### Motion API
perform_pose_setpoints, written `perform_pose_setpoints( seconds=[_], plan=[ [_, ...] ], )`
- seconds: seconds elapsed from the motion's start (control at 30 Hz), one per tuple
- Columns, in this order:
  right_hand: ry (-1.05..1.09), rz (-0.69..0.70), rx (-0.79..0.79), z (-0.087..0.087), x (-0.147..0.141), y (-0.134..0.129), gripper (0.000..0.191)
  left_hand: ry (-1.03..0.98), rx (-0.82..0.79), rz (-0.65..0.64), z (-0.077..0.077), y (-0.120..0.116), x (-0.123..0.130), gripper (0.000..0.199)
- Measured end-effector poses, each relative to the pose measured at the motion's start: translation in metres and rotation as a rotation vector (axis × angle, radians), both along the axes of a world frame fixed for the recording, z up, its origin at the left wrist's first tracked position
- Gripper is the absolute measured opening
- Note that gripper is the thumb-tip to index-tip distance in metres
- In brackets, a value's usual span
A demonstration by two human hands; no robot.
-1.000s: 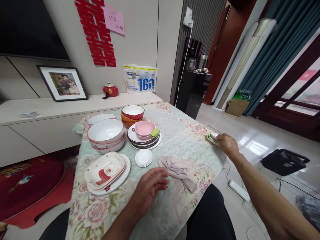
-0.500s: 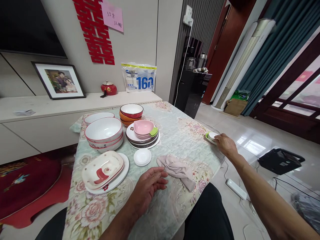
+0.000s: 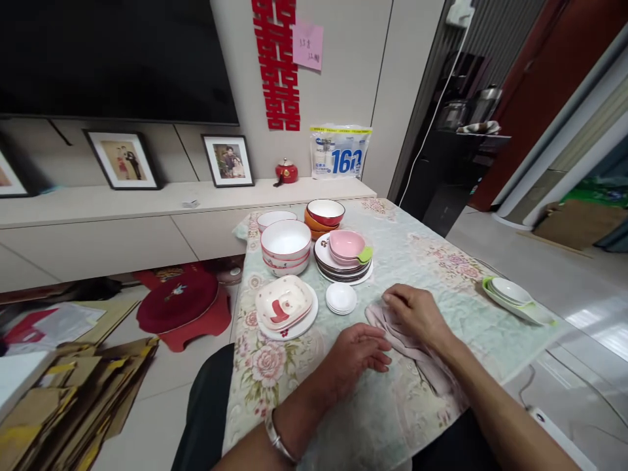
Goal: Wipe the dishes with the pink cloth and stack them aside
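My left hand is held above the floral tablecloth with its fingers apart and nothing in them. Over a crumpled pinkish cloth is my right hand, its fingers loosely bent and nothing visible in them; whether it touches the cloth is unclear. Small white dishes are stacked just beyond my hands. A red-patterned dish rests on a white plate to the left. At the table's right edge, a white bowl sits in a green-rimmed oblong dish.
White bowls with red rims stand stacked at the back left of the table. Beside them are orange and red bowls and dark-rimmed plates topped by pink bowls. A red stool and flattened cardboard lie left.
My right hand has let go of the small dishes at the table's right edge and come back left over the cloth. The view has swung left. My left hand stays open.
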State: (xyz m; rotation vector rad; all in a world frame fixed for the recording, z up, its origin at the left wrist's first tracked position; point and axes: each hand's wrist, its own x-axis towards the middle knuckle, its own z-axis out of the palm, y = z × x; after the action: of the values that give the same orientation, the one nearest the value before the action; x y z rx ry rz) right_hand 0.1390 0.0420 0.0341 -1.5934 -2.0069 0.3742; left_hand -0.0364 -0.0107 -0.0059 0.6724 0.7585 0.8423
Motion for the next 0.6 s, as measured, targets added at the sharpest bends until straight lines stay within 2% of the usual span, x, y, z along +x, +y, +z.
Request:
perform_pose_setpoints(
  seconds=[0.1,0.2,0.27,0.37,0.6],
  plan=[
    [-0.061,-0.035,-0.077,-0.005,-0.037,0.01,0.029,-0.022,0.003,-0.009,-0.001,-0.001,-0.001,0.036],
    [-0.123,-0.102,-0.131,-0.01,-0.055,0.022,0.039,-0.028,-0.002,-0.003,-0.002,-0.001,-0.001,0.036],
    [-0.115,-0.124,-0.17,-0.014,-0.061,0.029,0.041,-0.04,0.005,-0.003,-0.004,-0.001,0.0,0.034],
    [-0.074,-0.114,-0.212,-0.019,-0.065,0.035,0.034,-0.058,0.018,-0.011,-0.006,0.0,0.001,0.033],
    [0.029,-0.119,-0.196,-0.026,-0.063,0.035,0.028,-0.093,0.001,-0.007,-0.01,0.001,0.001,0.034]
  ],
)
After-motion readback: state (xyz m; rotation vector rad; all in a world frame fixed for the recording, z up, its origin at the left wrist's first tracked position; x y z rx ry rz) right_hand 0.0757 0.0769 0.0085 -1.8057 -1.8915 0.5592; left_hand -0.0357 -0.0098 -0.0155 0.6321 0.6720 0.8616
